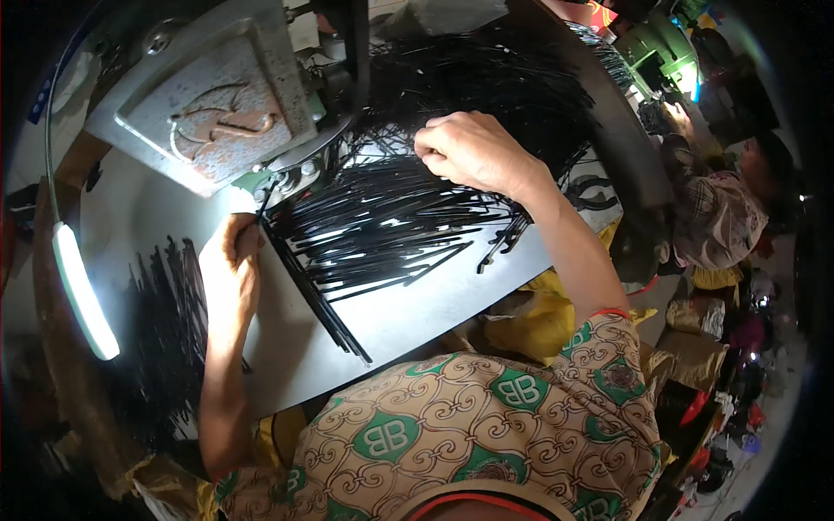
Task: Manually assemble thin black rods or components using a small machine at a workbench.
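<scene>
My left hand (pixel 230 269) is at the tooling (pixel 300 178) under a grey metal machine head (pixel 217 113). Its thumb and fingers are pinched on a thin black rod (pixel 265 205), whose end reaches into the tooling. My right hand (pixel 478 154) hovers over or touches a wide heap of thin black rods (pixel 382 217). Its fingers are curled together, and whatever they may hold is hidden. Several longer black rods (pixel 321 304) lie side by side on the pale worktop (pixel 417 317), to the right of my left hand.
A lit tube lamp (pixel 84 291) stands at the left. Another pile of black rods (pixel 165 321) lies beyond my left forearm. Dark-handled pliers (pixel 591 193) rest right of my right wrist. Yellow bags (pixel 530 321) hang by the front edge. Another person (pixel 717 213) sits at a green machine (pixel 656 56).
</scene>
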`<state>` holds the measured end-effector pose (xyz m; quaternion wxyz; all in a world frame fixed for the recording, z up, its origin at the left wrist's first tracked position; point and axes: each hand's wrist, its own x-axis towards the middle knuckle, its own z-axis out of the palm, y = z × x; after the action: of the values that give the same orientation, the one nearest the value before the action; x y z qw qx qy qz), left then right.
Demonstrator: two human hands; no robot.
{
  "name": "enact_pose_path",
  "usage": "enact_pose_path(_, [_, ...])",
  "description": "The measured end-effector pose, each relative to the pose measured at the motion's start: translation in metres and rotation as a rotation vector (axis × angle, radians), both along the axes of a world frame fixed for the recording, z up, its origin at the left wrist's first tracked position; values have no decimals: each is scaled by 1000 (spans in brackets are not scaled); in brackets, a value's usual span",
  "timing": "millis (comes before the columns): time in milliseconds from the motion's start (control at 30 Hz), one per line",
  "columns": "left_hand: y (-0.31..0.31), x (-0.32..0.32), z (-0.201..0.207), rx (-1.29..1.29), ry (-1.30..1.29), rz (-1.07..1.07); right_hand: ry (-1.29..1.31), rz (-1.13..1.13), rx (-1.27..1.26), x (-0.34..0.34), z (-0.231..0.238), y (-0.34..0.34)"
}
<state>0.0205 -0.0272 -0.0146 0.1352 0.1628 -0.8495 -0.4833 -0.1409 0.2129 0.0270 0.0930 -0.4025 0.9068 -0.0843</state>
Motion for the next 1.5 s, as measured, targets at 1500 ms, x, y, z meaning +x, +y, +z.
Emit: enact_pose_path(1500, [19, -14, 0, -196, 226, 37, -1241, -402, -1525, 53, -49, -88])
